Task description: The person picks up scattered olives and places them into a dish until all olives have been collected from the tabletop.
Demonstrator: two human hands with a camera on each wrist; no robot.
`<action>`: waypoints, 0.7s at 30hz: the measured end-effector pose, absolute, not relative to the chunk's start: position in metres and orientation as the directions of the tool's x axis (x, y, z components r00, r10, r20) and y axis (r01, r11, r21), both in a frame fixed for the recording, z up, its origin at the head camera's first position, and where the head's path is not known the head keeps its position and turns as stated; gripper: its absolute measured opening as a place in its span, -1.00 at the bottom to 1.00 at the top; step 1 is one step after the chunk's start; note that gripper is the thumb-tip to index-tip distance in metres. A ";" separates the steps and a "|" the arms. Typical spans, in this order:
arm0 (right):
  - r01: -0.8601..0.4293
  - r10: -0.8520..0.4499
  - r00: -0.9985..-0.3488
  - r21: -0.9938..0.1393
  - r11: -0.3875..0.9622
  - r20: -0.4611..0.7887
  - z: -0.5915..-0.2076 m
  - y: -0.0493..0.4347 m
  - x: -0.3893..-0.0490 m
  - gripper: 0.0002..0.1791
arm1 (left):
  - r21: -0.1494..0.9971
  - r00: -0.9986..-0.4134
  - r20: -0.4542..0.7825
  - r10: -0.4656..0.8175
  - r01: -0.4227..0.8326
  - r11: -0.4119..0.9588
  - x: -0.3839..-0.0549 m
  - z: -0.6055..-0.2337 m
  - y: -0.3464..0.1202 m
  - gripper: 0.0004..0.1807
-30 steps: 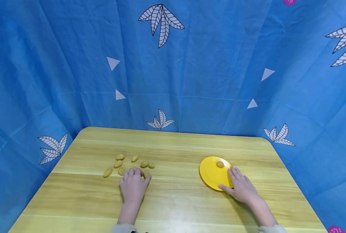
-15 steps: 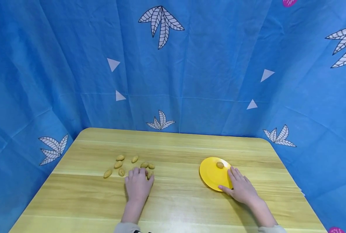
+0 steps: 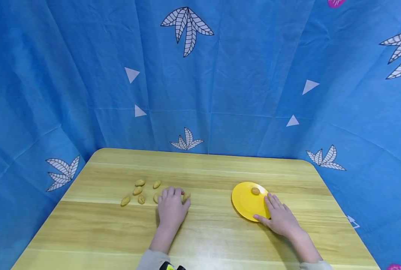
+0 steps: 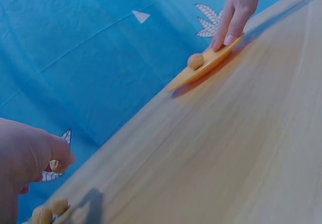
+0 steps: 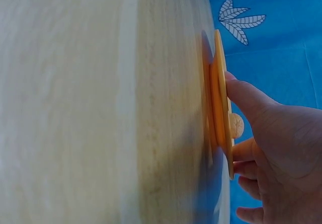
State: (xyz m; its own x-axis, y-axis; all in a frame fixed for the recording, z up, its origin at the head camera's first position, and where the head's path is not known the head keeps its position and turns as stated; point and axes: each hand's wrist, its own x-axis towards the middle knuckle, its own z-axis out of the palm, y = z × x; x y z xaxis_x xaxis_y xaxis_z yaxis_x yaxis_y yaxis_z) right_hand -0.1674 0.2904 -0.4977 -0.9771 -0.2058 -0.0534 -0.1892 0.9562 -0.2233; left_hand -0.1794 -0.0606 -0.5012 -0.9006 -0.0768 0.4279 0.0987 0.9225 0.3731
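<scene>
My left hand [image 3: 171, 212] is close over the table, curled fingers and thumb pinching a walnut [image 4: 58, 166]. In the left wrist view this walnut is off the tabletop, with two more walnuts [image 4: 43, 215] lying below. One walnut [image 3: 156, 197] peeks out at the left of the hand; others behind it are hidden. A flat yellow plate [image 3: 246, 204] carries a single walnut [image 3: 255, 191] near its far rim. My right hand [image 3: 281, 221] rests at the plate's right side, fingers straight on its rim and thumb [image 5: 246, 95] spread over the near edge.
Several walnuts [image 3: 137, 190] lie scattered on the left of the wooden table [image 3: 102, 228]. A blue curtain [image 3: 247, 75] with white leaf prints hangs behind the table and along both sides.
My left hand has moved right and slightly away from me, bringing the pinched walnut with it and covering walnuts that showed before. The right hand and the plate stay in place.
</scene>
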 end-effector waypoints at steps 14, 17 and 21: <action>-0.195 -0.212 -0.976 -0.221 0.955 -0.053 -0.497 0.290 -0.167 0.03 | 0.257 -0.872 0.475 0.116 0.263 0.930 -0.195 -0.489 -0.025 -0.71; -0.194 -0.211 -0.976 -0.219 0.956 -0.059 -0.497 0.291 -0.167 0.03 | 0.245 -0.865 0.476 0.161 0.306 0.920 -0.198 -0.485 -0.016 -0.72; -0.193 -0.210 -0.976 -0.221 0.956 -0.059 -0.498 0.291 -0.167 0.04 | 0.209 -0.862 0.454 0.226 0.349 0.913 -0.202 -0.481 -0.002 -0.72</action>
